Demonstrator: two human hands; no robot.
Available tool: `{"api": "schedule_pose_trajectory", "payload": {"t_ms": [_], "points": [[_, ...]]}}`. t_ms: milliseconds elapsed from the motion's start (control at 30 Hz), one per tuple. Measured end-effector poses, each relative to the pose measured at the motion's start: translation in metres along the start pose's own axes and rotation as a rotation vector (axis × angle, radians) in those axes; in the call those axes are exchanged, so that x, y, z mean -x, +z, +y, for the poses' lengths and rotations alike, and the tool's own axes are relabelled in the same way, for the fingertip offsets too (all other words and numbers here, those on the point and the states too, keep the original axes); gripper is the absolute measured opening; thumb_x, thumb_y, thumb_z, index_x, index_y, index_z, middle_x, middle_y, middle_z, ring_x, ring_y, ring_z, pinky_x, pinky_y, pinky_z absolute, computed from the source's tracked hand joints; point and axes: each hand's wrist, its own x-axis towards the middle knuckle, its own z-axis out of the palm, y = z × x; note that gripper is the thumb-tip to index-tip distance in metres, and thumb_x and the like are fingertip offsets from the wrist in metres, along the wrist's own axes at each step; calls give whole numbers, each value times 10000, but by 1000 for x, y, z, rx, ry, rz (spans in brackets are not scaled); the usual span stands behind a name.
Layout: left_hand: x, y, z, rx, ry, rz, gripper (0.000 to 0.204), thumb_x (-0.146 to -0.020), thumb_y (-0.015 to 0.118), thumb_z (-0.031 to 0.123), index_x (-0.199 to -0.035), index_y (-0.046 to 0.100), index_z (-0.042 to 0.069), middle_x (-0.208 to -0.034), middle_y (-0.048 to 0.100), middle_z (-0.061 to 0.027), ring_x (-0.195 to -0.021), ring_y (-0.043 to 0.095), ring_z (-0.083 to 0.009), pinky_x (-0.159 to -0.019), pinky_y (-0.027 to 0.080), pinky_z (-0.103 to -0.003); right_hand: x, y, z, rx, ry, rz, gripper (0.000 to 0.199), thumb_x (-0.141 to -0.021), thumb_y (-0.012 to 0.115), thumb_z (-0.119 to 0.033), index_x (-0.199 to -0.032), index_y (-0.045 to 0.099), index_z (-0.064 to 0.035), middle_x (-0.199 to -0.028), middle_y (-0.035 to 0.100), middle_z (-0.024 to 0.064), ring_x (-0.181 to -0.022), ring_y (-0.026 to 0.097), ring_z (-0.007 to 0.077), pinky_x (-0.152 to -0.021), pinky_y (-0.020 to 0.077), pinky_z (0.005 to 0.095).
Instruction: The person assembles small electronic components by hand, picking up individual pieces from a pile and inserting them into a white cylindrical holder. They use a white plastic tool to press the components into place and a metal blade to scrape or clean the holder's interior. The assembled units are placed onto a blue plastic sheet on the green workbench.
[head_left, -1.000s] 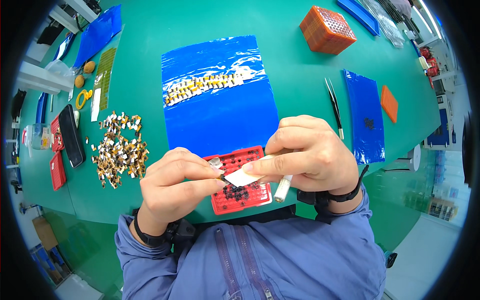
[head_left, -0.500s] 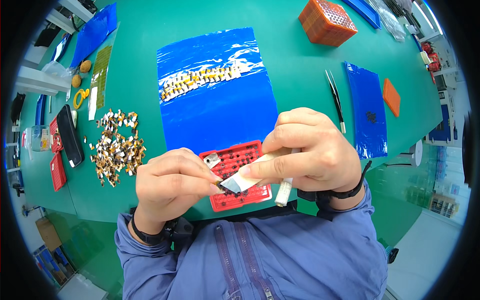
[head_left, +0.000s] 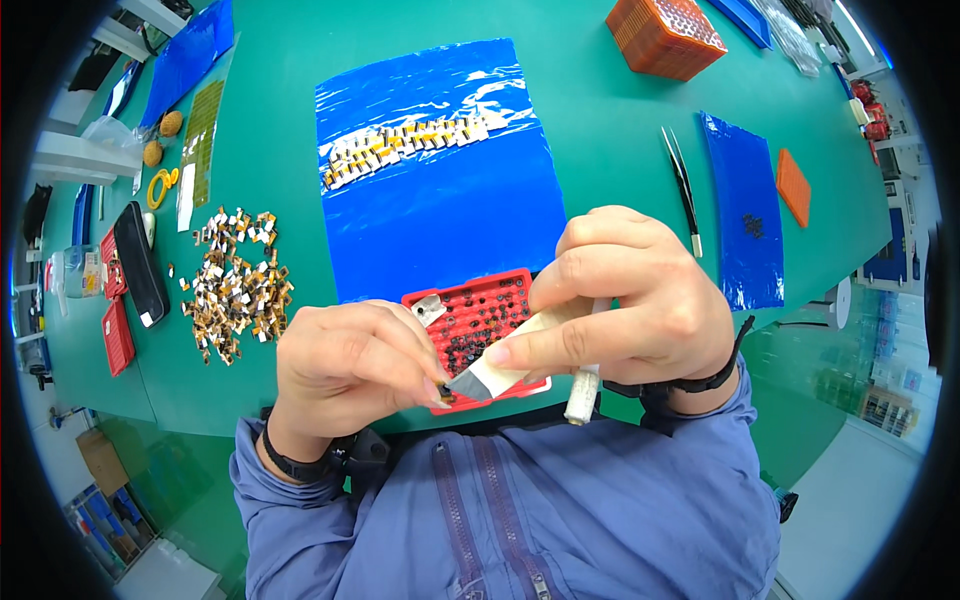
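My right hand (head_left: pixel 635 300) is closed on the cream, wrapped handle of a short flat blade (head_left: pixel 480 382), whose grey tip points left. A white, worn-looking stick (head_left: pixel 582 398) hangs below that hand; I cannot tell if it is a separate tool. In a pinch, my left hand (head_left: pixel 355 360) holds a tiny dark and amber piece (head_left: pixel 443 394), right at the blade's tip. Beneath both hands lies a red tray (head_left: pixel 518 283) dotted with small black round parts; its lower part is partly covered. A small silvery piece (head_left: pixel 428 309) sits in its upper left corner.
Rows of small white and amber pieces (head_left: pixel 400 145) lie on a blue sheet (head_left: pixel 440 235). A loose heap of similar pieces (head_left: pixel 238 290) is at left, near a black case (head_left: pixel 138 262). To the right are tweezers (head_left: pixel 683 190), another blue sheet (head_left: pixel 745 180) and an orange block (head_left: pixel 793 188).
Both hands have shifted slightly toward me, and the blade's tip now sits lower, by the tray's near edge. More of the tray's black parts show between the hands.
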Motion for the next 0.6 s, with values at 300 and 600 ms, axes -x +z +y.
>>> {"api": "schedule_pose_trajectory", "payload": {"t_ms": [300, 600], "points": [[-1, 1, 1, 19, 22, -22, 92, -699, 735, 2, -767, 680, 29, -796, 662, -104, -718, 644, -213, -642, 503, -309, 0, -2, 1, -56, -6, -8, 239, -668, 697, -105, -892, 746, -173, -696, 527, -9, -527, 411, 125, -475, 314, 270], [-3, 0, 3, -172, 68, -38, 130, -657, 739, 0, -754, 672, 55, -811, 664, -83, -731, 643, -207, -645, 503, -308, 2, -10, 5, -133, 2, -49, 280, -643, 773, -246, -901, 745, -141, -680, 543, 1, -520, 414, 135, -465, 316, 276]]}}
